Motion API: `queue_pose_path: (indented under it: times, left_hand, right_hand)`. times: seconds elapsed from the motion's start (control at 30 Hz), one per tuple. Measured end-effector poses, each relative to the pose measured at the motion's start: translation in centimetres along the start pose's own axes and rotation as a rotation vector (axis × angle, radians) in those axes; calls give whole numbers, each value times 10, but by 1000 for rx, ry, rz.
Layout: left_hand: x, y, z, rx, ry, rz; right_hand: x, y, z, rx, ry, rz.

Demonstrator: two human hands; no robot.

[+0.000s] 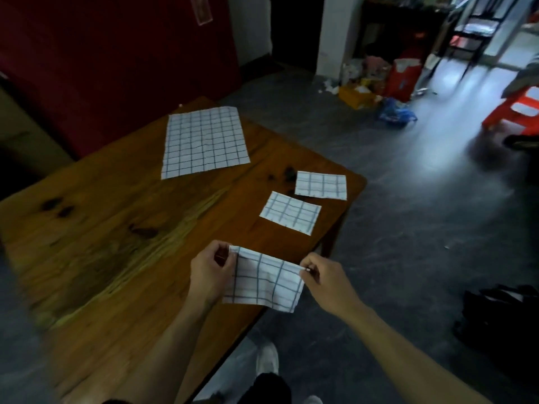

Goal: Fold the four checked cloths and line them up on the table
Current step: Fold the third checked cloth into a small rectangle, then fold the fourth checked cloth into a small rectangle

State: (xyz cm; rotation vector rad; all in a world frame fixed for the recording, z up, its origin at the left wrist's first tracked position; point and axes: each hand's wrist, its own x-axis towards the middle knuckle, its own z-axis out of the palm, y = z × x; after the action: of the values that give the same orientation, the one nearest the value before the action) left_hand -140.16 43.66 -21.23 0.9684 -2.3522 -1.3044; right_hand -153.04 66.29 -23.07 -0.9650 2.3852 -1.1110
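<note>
Done: we are seeing two folded cloths lying on the wooden table (122, 258), the far folded cloth (320, 185) and the near folded cloth (290, 213), right of centre in the frame
In hand: the left hand (210, 275) and the right hand (325, 279) are each pinching an upper corner of the held cloth (265, 281), low in the centre, hanging over the table's edge
Left: the flat cloth (204, 142) is waiting unfolded in the upper left
Count: four checked cloths; two hands
Progress: we are judging about half way
</note>
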Motion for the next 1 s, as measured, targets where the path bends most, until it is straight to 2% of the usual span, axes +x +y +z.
queue_pose_path:
  times: [0.2,0.3,0.43,0.67,0.8,1.0]
  left_hand:
    - [68,-21,18,58,18,-14]
    - [103,-29,27,42,-8,-116]
    - [146,-39,38,113,-111,-153]
    - [193,-56,54,270,-311,-78]
    - [190,-57,57,344,-255,-69]
    - [170,-43,59,392,-131,-78]
  right_hand:
    - [65,22,13,-109,-76,42]
    - [96,26,17,-165,-109,118]
    - [136,32,23,-240,-191,193]
    - [172,46,24,-319,-326,227]
    - [187,52,11,-290,-299,215]
    - [213,46,-1,-187,-324,69]
